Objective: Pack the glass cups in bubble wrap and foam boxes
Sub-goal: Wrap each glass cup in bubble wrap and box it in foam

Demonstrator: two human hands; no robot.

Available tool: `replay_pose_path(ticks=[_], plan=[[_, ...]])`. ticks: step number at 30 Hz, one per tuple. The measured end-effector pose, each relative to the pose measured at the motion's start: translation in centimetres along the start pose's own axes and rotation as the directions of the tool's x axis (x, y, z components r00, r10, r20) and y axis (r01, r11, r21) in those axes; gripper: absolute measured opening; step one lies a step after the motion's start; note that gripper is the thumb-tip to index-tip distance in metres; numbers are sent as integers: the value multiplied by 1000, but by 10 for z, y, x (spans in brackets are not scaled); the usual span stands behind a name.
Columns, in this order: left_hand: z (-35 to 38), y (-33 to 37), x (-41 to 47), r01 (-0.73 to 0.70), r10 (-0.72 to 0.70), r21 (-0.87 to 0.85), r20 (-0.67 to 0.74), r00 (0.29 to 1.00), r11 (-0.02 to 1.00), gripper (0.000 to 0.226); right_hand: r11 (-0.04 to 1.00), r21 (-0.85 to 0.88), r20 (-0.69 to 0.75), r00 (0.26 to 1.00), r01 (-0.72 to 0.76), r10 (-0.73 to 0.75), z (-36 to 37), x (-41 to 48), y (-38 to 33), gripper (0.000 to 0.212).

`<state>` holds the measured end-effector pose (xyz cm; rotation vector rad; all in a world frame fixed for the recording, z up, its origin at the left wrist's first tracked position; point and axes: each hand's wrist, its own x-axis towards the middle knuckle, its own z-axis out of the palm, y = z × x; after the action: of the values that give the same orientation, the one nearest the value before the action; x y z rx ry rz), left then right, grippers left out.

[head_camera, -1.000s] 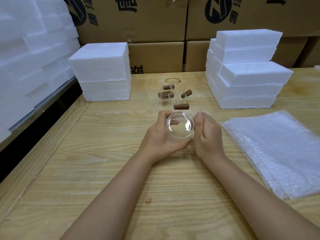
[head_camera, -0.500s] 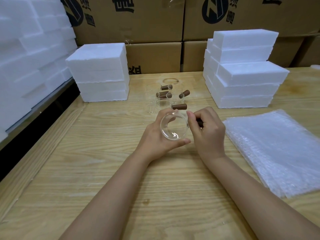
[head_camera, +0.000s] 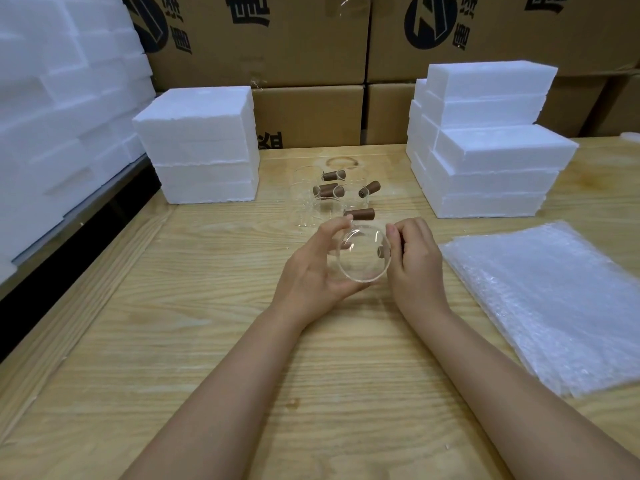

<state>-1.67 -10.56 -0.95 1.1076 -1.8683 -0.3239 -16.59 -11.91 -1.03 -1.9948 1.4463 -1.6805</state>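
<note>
Head view, only view there was.

- Left hand (head_camera: 311,271) gripped the glass cup (head_camera: 360,268): fingers curled over the top of the rim, thumb under the lower edge, palm behind the wall.
- Right hand (head_camera: 417,268) held the same cup from its right side, thumb against the rim, fingers curled in. The cup's brown handle (head_camera: 382,252) showed through the glass right at those fingers; couldn't tell if they closed on the handle itself.
- Cup was held off the wooden table (head_camera: 207,341), tipped on its side, mouth facing the camera, about mid-table between both hands.
- More glass cups (head_camera: 306,206) stood clustered on the table just behind the hands, brown handles pointing various ways. Clear walls overlapped, so the count wasn't readable.
- Bubble wrap (head_camera: 554,299) lay as a flat stack on the table to the right of the right hand, near but not touching.
- Foam boxes: one stack (head_camera: 204,147) far left of the cups, a taller staggered stack (head_camera: 485,150) far right, both on the table.
- Foam blocks (head_camera: 52,98) were piled along the left edge, off the table.
- Cardboard cartons (head_camera: 294,46) with black print were lined along the back.
</note>
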Motion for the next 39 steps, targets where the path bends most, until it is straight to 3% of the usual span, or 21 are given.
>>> replay_pose_path(ticks=[7, 11, 16, 21, 23, 25, 28, 30, 34, 39], plan=[[-1, -2, 1, 94, -93, -23, 37, 995, 995, 85, 998, -37, 53, 998, -41, 43, 1, 0, 4, 29], [-2, -4, 2, 126, -122, -52, 63, 990, 991, 83, 997, -82, -11, 1000, -18, 17, -2, 1, 0, 35], [-3, -1, 3, 156, -144, -123, 101, 984, 980, 74, 997, -62, -97, 994, 44, -49, -5, 0, -7, 26], [-2, -5, 4, 226, -209, -189, 103, 972, 956, 82, 994, -60, -129, 987, 93, -101, -4, 0, -9, 24], [-4, -5, 4, 282, -246, -300, 154, 957, 911, 89, 994, -52, -148, 984, 98, -104, -4, 1, -8, 24], [-5, -4, 3, 333, -245, -491, 235, 940, 805, 97, 994, -45, -157, 982, 96, -102, -4, 2, -6, 24], [-9, 0, 10, 452, -337, -721, 311, 889, 526, 111, 992, -57, -172, 977, 115, -123, -2, 1, -6, 23], [-11, 3, 13, 520, -392, -758, 374, 841, 394, 113, 991, -51, -169, 976, 127, -134, -1, 0, -6, 22], [-10, 1, 12, 517, -423, -778, 359, 832, 357, 100, 997, 14, -136, 988, 80, -77, 1, -1, -3, 23], [-9, -5, 11, 484, -440, -787, 306, 844, 382, 49, 974, 142, -44, 982, -176, 184, 3, -2, 2, 36]])
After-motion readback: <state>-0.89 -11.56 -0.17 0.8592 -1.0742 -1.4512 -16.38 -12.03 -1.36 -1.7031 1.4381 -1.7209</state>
